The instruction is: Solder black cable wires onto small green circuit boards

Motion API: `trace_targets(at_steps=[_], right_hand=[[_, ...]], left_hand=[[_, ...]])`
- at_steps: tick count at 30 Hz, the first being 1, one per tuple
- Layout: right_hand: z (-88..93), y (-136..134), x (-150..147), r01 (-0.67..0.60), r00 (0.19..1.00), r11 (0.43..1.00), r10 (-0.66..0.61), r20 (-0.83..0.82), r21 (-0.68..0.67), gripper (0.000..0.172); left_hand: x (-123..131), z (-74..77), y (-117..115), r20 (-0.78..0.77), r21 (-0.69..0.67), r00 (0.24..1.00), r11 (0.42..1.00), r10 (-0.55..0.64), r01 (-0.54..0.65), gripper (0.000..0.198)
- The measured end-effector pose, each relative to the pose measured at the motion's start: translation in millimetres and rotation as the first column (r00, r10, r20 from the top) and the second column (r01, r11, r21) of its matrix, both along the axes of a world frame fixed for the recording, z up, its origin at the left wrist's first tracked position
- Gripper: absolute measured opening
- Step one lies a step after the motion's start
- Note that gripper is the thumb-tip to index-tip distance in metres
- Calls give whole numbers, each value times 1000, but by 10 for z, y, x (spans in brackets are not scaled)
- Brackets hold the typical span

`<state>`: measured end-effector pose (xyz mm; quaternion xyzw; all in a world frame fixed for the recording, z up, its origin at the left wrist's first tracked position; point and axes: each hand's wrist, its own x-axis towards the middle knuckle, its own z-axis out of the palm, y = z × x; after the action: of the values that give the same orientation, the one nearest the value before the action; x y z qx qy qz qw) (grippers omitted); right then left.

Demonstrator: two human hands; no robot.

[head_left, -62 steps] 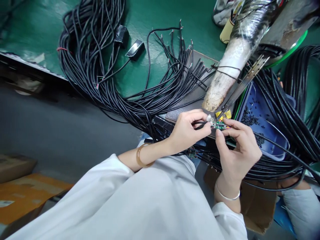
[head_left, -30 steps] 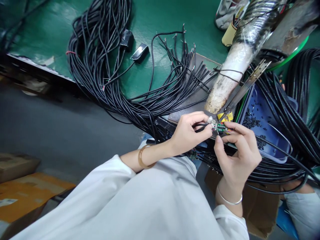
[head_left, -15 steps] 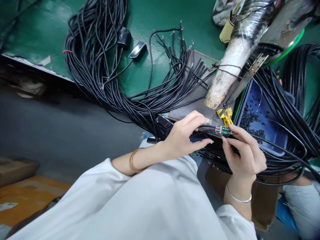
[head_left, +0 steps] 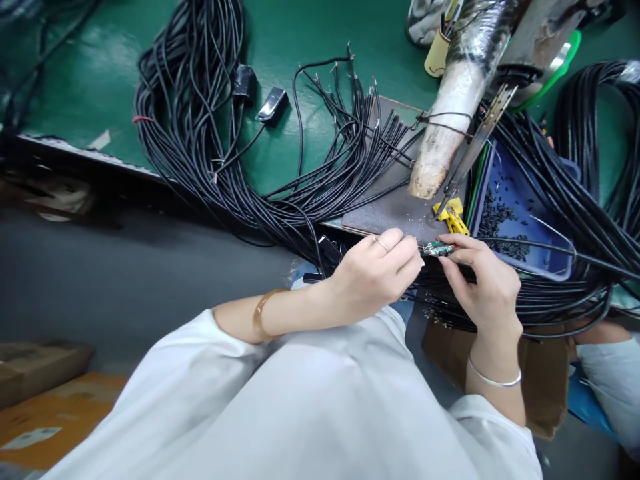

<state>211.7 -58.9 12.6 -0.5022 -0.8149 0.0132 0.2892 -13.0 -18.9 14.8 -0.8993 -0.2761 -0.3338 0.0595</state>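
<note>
A small green circuit board (head_left: 438,249) with fine coloured wires at its ends is held just off the bench edge. My right hand (head_left: 487,280) pinches it between thumb and fingers at its right end. From that side a black cable (head_left: 530,244) runs off to the right. My left hand (head_left: 383,270) is closed at the board's left end, its fingers curled round the black cables that lead into it; the hand hides most of them. Just beyond the board lies a yellow clip-like tool (head_left: 453,217), under the tip of a metal strip (head_left: 475,150).
A large black cable bundle (head_left: 280,200) with stripped ends spreads over the green bench (head_left: 290,40). A plastic-wrapped tube (head_left: 445,127) slants down above a grey board (head_left: 380,213). At right are a blue tray (head_left: 550,267) of small black pieces, more cables, and another person's sleeve (head_left: 607,383).
My left hand's fingers have gone from spread to closed at the cables beside the circuit board. My right hand still holds the board, which has tilted and shifted slightly. The camera view has moved.
</note>
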Motion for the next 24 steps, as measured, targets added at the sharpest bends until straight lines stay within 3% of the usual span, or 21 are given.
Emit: trace_targets(at_steps=[6, 8, 10, 12, 14, 16, 17, 18, 19, 22, 24], right_hand=[[-8, -9, -33, -72, 997, 991, 72, -11, -111, 10], [1, -14, -41, -64, 998, 994, 62, -28, -93, 12], [16, -27, -45, -45, 999, 997, 43, -34, -62, 14], [29, -46, -51, -44, 999, 998, 43, -31, -48, 16], [39, -66, -57, -51, 998, 998, 50, -35, -44, 18], [43, -82, -61, -56, 997, 998, 55, -47, -32, 19], [43, -86, -62, -57, 997, 998, 55, -50, -26, 20], [42, -89, -63, -58, 997, 998, 57, -50, -22, 20], [38, -88, -63, -59, 997, 998, 58, -48, -24, 21], [11, -74, -72, -67, 997, 997, 65, -38, -49, 20], [-17, -63, -88, -80, 996, 995, 78, -34, -59, 19]], left_hand=[[60, 67, 28, 0, 116, 989, 982, -150, 149, 20], [58, 104, 90, -11, 25, 980, 980, -196, 197, 23], [45, 106, 166, 54, -176, 976, 960, -213, 219, 24], [27, 59, 230, 200, -430, 964, 869, -175, 247, 19], [8, -26, 260, 345, -645, 933, 696, -104, 315, 14], [-14, -109, 254, 426, -775, 903, 491, -59, 397, 15], [-25, -136, 240, 444, -803, 895, 423, -47, 420, 17], [-35, -146, 220, 449, -807, 893, 410, -40, 425, 17], [-43, -138, 198, 443, -791, 896, 455, -36, 409, 15], [-31, -38, 132, 387, -609, 921, 735, -53, 298, 9], [9, 34, 115, 343, -491, 933, 826, -109, 277, 13]])
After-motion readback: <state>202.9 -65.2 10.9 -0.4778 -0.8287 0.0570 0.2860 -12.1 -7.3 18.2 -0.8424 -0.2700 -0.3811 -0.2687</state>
